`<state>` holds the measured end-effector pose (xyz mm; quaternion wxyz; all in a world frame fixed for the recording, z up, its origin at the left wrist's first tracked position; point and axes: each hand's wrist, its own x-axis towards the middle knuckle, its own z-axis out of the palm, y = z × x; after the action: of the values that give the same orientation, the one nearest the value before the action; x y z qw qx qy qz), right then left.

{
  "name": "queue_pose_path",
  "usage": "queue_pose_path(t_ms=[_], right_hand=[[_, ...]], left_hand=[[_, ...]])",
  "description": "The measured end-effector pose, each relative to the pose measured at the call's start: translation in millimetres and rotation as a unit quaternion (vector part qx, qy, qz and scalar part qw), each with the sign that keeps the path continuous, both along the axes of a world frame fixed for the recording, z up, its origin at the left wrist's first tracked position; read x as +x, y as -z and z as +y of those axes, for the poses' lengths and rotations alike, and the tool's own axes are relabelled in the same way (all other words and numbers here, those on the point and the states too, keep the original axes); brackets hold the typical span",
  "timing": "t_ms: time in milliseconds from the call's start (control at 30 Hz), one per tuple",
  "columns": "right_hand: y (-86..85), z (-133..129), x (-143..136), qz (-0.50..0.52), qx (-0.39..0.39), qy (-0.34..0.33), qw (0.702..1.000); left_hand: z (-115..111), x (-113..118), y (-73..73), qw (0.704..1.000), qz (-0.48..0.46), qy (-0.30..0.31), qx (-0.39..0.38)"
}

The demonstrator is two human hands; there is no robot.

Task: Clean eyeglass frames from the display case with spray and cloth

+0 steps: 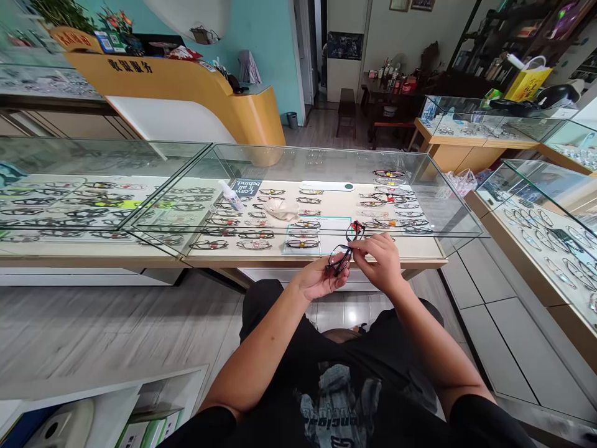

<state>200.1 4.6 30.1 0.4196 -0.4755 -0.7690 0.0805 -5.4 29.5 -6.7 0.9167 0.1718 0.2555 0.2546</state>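
While we've got these dark eyeglasses (339, 264) up by the near edge of the glass-topped table (261, 262), we'd say the trick is a light grip on the frame, clear of the lenses, with one side steadying so nothing twists. Our left hand (321, 278) is palm up, fingers curled around the nearer end; our right hand (380, 261) sits mostly palm down, thumb and fingertips pinching farther along. Both forearms angle inward, hands close together.
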Motion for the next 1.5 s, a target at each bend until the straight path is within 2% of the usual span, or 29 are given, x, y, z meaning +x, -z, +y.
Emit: queue_pose_path(t_ms=[100,200,300,400,533,767,933,1267,1500], right_hand=[[6.4,-11,-2,0.068,-0.034,-0.025,0.997],[16.7,-18,-3,0.226,-0.103,-0.014,0.968],[32.7,-19,-7,0.373,-0.243,-0.028,0.895],[47.9,-18,-14,0.451,-0.341,-0.077,0.822],[57.5,-20,-24,0.504,-0.360,-0.100,0.779],[61.4,-22,-29,0.573,-0.398,-0.122,0.705],[64.3,-22,-26,0.577,-0.408,-0.132,0.695],[65.7,-28,-22,0.539,-0.393,-0.138,0.732],[66.0,-32,-12,0.532,-0.402,-0.117,0.736]], left_hand=[[-5,-2,-0.9,0.998,0.028,-0.036,0.049],[-8,-5,-0.8,0.985,0.072,-0.076,0.140],[-11,-11,2.9,0.966,0.119,-0.096,0.208],[-14,-13,9.8,0.951,0.164,-0.103,0.240],[-18,-14,16.0,0.938,0.210,-0.110,0.254],[-21,-14,18.9,0.930,0.231,-0.100,0.268],[-19,-12,26.1,0.919,0.231,-0.117,0.297],[-20,-12,22.3,0.911,0.226,-0.118,0.323],[-13,-27,26.6,0.917,0.248,-0.190,0.250]])
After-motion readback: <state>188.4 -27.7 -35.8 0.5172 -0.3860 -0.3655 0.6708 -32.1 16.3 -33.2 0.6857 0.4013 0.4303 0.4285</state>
